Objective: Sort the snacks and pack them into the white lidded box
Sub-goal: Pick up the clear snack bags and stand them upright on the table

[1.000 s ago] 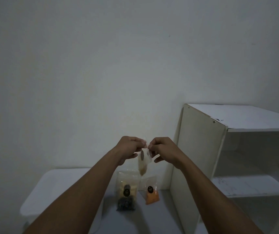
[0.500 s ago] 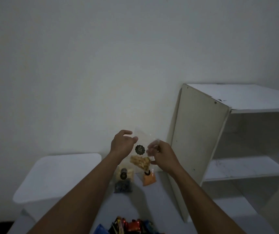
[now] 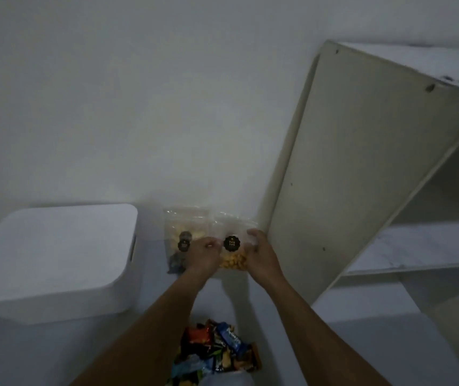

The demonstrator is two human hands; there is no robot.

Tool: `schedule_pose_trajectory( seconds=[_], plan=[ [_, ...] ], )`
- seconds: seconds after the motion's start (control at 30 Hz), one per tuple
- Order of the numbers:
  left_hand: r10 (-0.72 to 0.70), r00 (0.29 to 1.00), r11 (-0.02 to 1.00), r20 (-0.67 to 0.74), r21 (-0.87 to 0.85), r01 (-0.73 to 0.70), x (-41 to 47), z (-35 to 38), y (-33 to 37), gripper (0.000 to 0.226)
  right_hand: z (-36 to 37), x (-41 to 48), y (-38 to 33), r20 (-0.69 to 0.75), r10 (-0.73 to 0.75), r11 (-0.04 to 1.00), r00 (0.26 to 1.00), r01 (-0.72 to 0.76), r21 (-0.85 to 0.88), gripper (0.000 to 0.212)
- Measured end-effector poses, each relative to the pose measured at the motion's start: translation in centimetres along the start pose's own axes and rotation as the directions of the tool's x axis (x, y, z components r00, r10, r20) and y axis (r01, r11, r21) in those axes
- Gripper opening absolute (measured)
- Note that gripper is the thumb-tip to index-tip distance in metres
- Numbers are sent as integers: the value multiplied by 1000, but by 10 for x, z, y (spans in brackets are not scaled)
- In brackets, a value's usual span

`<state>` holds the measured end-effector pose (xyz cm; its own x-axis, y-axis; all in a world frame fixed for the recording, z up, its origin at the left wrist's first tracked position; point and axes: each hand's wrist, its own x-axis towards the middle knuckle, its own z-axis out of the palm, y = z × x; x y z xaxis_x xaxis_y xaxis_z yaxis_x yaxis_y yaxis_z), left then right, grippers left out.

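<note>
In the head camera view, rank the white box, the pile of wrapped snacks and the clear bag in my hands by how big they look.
1. White box.
2. Pile of wrapped snacks, nearer the camera, so this place is unsure.
3. Clear bag, partly hidden by both hands.

**Both hands closed on one clear bag**

Two bare forearms reach forward toward twelve o'clock, converging. The left hand [image 3: 204,256] pinches the nine o'clock edge of a clear snack bag [image 3: 232,259], knuckles up. The right hand [image 3: 261,254] clasps its three o'clock edge, fingers [image 3: 252,234] curled over the top.
</note>
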<state>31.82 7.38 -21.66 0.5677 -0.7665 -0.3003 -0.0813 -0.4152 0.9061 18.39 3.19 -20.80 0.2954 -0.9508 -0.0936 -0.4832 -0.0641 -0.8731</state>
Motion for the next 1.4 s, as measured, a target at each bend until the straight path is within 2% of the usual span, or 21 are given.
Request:
schedule_pose_trajectory(
  seconds=[0.07, 0.23, 0.33, 0.47, 0.8, 0.9, 1.07, 1.2, 1.33, 1.4],
  plan=[
    [-51, 999, 999, 3, -7, 51, 13, 16, -21, 23, 11, 13, 18, 9, 67, 998, 998, -67, 1, 35],
    [-104, 994, 993, -27, 60, 105, 45, 43, -61, 22, 33, 48, 61, -6, 227, 973, 974, -227, 29, 22],
    [-126, 992, 987, -26, 101, 128, 62, 58, -76, 25, 45, 60, 81, -30, 227, 973, 973, -228, -28, 18],
    [-136, 984, 984, -115, 103, 148, 84, 76, -84, 33, 54, 78, 92, 0, 212, 976, 977, -212, -45, 18],
    [-130, 955, 984, -266, 83, 157, 119, 91, -78, 27, 57, 113, 90, 5, 243, 970, 970, -243, 26, 34],
    [-136, 947, 982, -291, 88, 168, 120, 92, -75, 35, 58, 116, 89, 15, 250, 967, 968, -250, 41, 40],
    [-114, 964, 979, -239, 140, 151, 113, 90, -76, 39, 55, 112, 86, 33, 272, 962, 962, -272, 23, 53],
    [-101, 983, 976, -152, 178, 127, 100, 80, -74, 44, 44, 100, 76, 49, 293, 954, 955, -289, -75, 60],
    [-29, 997, 970, -65, 239, 44, 77, 60, -66, 24, 31, 81, 53, 76, 254, 948, 964, -232, -216, 45],
    [7, 1000, 963, -28, 271, 0, 59, 46, -62, 27, 28, 69, 40, 73, 224, 937, 972, -195, -289, 42]
  ],
)
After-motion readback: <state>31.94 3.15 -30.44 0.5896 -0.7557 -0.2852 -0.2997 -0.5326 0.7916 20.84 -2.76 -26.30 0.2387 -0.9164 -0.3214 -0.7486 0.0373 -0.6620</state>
